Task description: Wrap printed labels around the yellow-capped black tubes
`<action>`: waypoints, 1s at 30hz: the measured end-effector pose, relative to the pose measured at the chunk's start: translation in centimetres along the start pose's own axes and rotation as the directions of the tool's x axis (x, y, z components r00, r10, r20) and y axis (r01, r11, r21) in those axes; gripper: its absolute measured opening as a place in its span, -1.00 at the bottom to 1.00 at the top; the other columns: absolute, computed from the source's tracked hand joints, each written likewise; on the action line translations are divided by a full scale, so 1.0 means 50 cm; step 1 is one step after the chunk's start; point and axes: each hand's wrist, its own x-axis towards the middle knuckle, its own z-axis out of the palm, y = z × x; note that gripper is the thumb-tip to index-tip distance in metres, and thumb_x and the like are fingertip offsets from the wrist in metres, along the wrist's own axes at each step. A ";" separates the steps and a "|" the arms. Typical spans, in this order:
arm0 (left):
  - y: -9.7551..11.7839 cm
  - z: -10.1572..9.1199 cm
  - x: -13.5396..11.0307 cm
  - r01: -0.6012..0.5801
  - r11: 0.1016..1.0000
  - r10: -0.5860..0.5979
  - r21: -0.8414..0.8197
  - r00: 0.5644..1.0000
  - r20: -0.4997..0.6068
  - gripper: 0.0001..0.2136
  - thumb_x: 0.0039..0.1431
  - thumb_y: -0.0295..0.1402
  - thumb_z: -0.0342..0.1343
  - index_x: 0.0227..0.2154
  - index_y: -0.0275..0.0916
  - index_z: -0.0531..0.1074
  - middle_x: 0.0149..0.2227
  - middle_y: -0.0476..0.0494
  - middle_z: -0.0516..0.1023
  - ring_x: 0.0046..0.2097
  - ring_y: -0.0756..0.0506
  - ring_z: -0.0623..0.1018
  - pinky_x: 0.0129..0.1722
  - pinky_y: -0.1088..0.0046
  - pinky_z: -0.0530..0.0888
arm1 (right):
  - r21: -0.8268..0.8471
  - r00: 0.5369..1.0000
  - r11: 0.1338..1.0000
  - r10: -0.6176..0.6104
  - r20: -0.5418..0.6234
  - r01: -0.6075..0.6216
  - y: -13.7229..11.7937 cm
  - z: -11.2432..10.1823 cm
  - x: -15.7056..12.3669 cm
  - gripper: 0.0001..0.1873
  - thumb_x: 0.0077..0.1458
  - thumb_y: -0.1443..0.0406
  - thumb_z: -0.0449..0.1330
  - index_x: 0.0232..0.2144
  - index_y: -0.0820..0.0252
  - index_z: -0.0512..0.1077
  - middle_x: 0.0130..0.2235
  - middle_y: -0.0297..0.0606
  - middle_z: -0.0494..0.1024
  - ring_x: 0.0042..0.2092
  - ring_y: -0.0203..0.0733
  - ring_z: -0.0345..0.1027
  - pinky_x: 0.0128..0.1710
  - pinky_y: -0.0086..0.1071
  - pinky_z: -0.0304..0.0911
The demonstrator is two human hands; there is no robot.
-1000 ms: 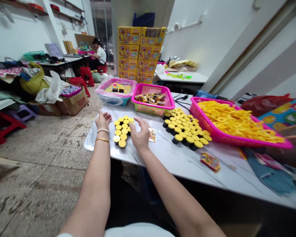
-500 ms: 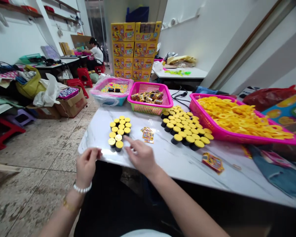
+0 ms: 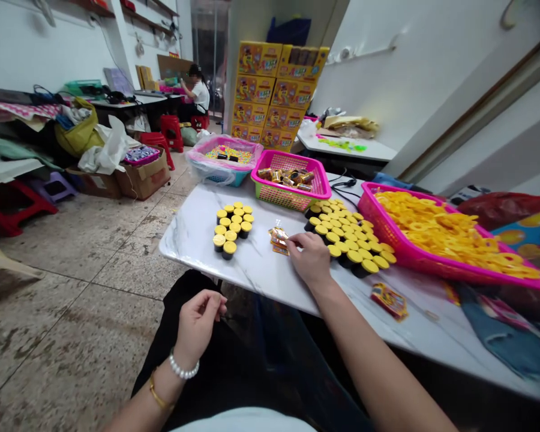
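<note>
My right hand (image 3: 311, 259) reaches over the white table, its thumb and fingertips pinched at the right edge of a small pile of shiny yellow-brown printed labels (image 3: 279, 247). Above my lap, off the table's front edge, my left hand (image 3: 200, 323) is closed with its fingers curled together; whatever may be in them is hidden. Several black jars with yellow lids (image 3: 233, 225) stand upright in a group to the left of the labels. A larger group of the same jars (image 3: 348, 237) stands just behind and right of my right hand. Another stack of printed labels (image 3: 389, 301) lies farther right.
At the table's back are a lined basket of colourful beads (image 3: 198, 150) and a pink basket of small brown-gold containers (image 3: 321, 180). A long pink basket (image 3: 405, 264) holds yellow plastic rings. Yellow cartons (image 3: 254, 89) are stacked behind. A person (image 3: 201, 96) sits at a far table.
My right hand has moved right, from beside the left jar group to the labels. My left hand has dropped away from the table edge to above my lap. The view has shifted.
</note>
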 end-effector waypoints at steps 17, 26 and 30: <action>-0.049 -0.033 -0.060 0.352 0.888 -0.330 -0.297 0.936 0.124 -0.75 -0.11 -0.24 0.40 -0.46 -0.30 0.52 -0.53 -0.09 0.55 -0.56 0.02 0.47 -0.58 0.51 0.37 | 0.665 0.708 0.267 0.108 0.698 -0.697 -0.257 0.029 -0.336 -0.88 0.05 0.21 0.30 -0.37 0.12 0.53 -0.41 -0.29 0.56 -0.40 -0.21 0.43 -0.39 -0.33 0.39; -0.121 -0.067 -0.110 0.235 0.964 -0.258 -0.127 0.940 -0.221 -0.82 -0.07 -0.33 0.34 -0.40 -0.24 0.51 -0.49 -0.04 0.54 -0.53 0.02 0.46 -0.53 0.48 0.42 | 0.242 0.269 -0.196 -0.124 0.955 -0.950 -0.262 0.076 -0.393 -0.58 0.01 -0.02 0.29 -0.31 0.23 0.54 -0.31 -0.11 0.63 -0.31 -0.14 0.53 -0.32 -0.27 0.47; -0.115 -0.061 -0.121 0.174 0.983 -0.184 -0.063 0.953 -0.240 -0.85 -0.01 -0.29 0.30 -0.41 -0.21 0.49 -0.48 -0.03 0.52 -0.51 0.00 0.46 -0.53 0.47 0.40 | 0.439 0.439 -0.030 0.008 0.898 -0.898 -0.276 0.071 -0.384 -0.60 -0.14 0.01 0.41 -0.49 0.20 0.47 -0.50 -0.32 0.52 -0.51 -0.31 0.33 -0.50 -0.42 0.30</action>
